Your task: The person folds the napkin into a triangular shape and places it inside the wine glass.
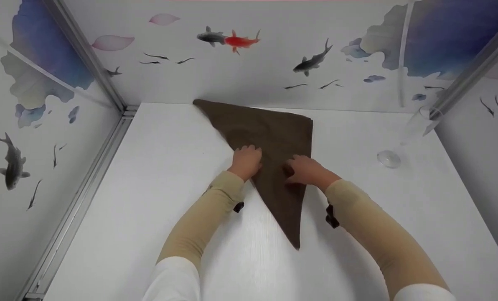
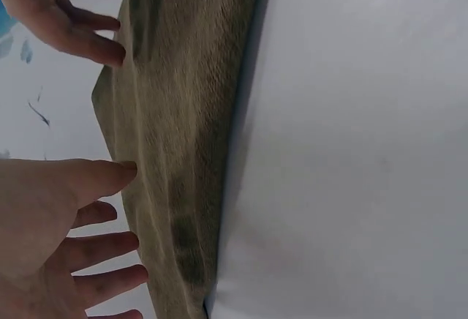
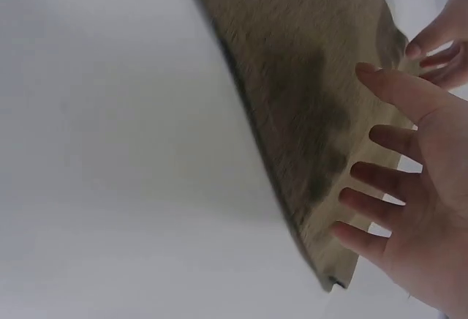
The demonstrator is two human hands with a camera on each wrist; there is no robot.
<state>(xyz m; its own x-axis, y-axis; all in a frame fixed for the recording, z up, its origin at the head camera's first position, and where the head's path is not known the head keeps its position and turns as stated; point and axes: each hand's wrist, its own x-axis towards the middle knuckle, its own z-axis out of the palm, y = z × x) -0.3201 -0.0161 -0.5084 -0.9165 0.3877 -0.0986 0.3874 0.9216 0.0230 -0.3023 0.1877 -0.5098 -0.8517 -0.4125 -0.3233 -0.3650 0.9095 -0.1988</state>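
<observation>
A brown towel-like cloth (image 1: 270, 129), folded into a pointed, roughly triangular shape, lies on the white table. One corner points toward the person, and its far edge reaches the back wall. My left hand (image 1: 247, 161) is over the cloth's left edge, fingers loosely bent in the head view. In the left wrist view this left hand (image 2: 51, 238) has its fingers spread at the cloth, pinching nothing. Near the right edge, my right hand (image 1: 305, 170) hovers close over the cloth. The right wrist view shows the right hand (image 3: 417, 180) with relaxed, parted fingers and nothing gripped.
A clear stemmed glass with a round base (image 1: 389, 159) stands at the right rear of the table (image 1: 148, 200). White panels with painted fish enclose the back and sides. A metal rail (image 1: 82, 188) runs along the left edge.
</observation>
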